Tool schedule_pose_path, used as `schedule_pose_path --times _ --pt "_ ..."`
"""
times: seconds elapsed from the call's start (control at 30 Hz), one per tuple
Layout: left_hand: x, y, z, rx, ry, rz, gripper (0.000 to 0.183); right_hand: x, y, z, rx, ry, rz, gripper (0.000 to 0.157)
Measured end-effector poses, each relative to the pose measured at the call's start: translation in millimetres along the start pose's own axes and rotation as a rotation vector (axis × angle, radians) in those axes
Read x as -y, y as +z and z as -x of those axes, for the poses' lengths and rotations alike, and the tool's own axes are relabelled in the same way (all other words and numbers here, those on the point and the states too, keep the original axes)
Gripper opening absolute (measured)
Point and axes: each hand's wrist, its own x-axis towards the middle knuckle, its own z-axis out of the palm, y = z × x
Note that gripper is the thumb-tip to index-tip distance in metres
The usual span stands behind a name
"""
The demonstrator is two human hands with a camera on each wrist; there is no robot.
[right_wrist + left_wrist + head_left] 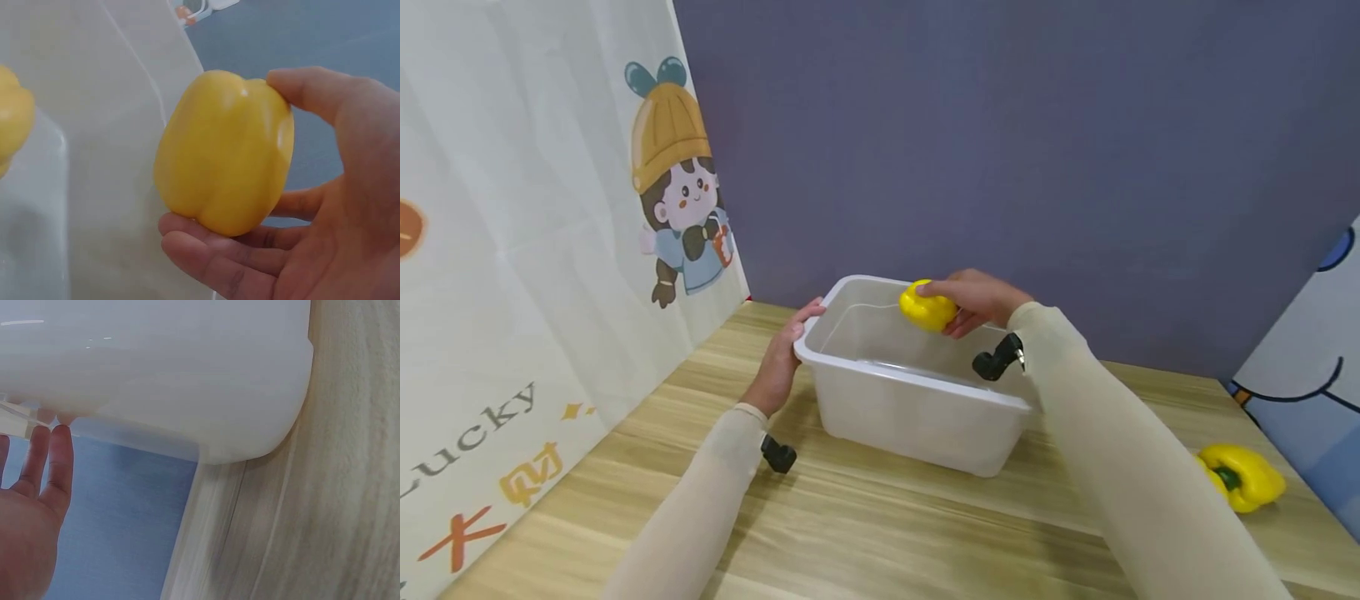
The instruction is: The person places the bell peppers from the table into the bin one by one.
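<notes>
A yellow bell pepper [927, 307] is held in my right hand [981, 298], over the opening of a white plastic bin [917, 417]. The right wrist view shows the thumb on one end of the pepper [225, 153] and fingers curled under the other. My left hand [781, 358] rests against the bin's left side, its fingers reaching along the rim. Seen from the left wrist, those fingers [60, 462] are fairly straight and touch the bin wall [156, 375]. At the right wrist view's left edge, a cut-off yellow pepper [12, 122] appears within the bin.
Another yellow bell pepper [1247, 477] with a green stem lies on the wooden table [865, 533] at right, partly behind my right forearm. A dark blue-grey panel [1000, 150] stands behind the bin. White printed sheets [535, 208] flank the table.
</notes>
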Motion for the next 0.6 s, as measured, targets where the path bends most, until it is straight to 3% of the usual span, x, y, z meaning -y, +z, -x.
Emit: schedule_pose_path --times 0.2,0.43,0.6 --pt "-0.8 -1.6 1.5 0.003 -0.001 -0.001 0.053 -5.5 9.5 -8.0 0.016 -0.058 0.115 0.063" --pt "0.1 -4.1 2.1 0.008 0.004 0.005 0.052 -5.0 20.5 -8.3 -0.02 -0.148 0.273 0.087" --pt "-1.7 -2.4 1.5 0.006 0.002 0.018 0.053 -6.3 24.6 -7.3 -0.031 -0.154 0.324 0.084"
